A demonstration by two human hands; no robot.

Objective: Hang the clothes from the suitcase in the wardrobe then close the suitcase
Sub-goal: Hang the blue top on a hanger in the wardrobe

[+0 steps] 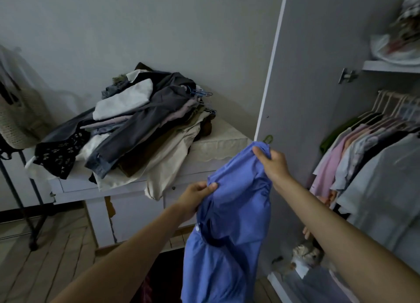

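A blue shirt (229,230) hangs in front of me, held up in both hands. My right hand (271,164) grips its top, where a green hanger hook (268,139) pokes out. My left hand (195,194) pinches the fabric lower on the left side. The wardrobe (318,75) stands open on the right, its rail (395,96) holding several shirts on pale hangers (372,157). A dark opening with a bit of red cloth (159,277) shows below the shirt; I cannot tell whether it is the suitcase.
A pile of clothes (136,125) with blue hangers lies on a white cabinet (204,148) left of the wardrobe door. A rack with a woven bag (20,121) stands at far left. Bags sit on the wardrobe's upper shelf (391,66) and floor (306,255).
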